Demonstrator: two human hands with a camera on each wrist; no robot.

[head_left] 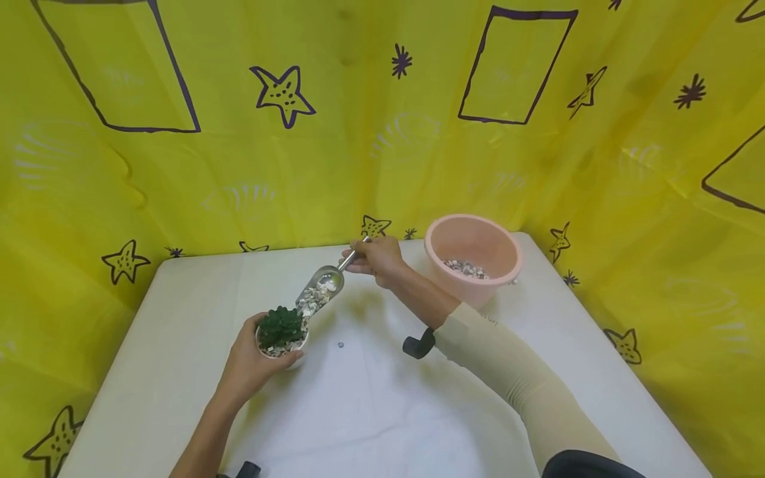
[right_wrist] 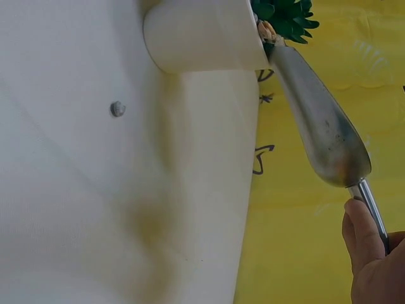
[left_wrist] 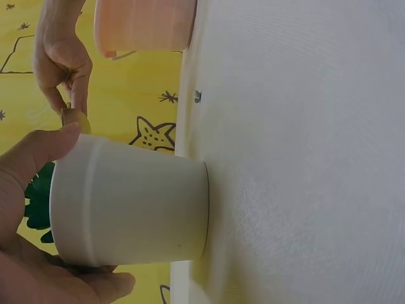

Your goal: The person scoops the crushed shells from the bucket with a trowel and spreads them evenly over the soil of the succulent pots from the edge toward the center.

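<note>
My left hand [head_left: 254, 355] grips a white pot [left_wrist: 133, 202] round its rim, and the pot stands on the table. A dark green succulent [head_left: 281, 326] grows in it, with pale pebbles about its base. In my right hand [head_left: 382, 259] is the thin handle of a metal scoop [right_wrist: 326, 130], pinched between fingers and thumb. The scoop tilts down to the left, its lip at the pot's rim beside the plant. Pebbles [head_left: 317, 295] lie in the scoop and reach down to its lip.
A pink basin [head_left: 472, 292] with pebbles in its bottom stands at the table's back right. One loose pebble [right_wrist: 118, 109] lies on the white table [head_left: 370, 411] right of the pot. A yellow patterned curtain [head_left: 340, 166] hangs behind the table and along its sides.
</note>
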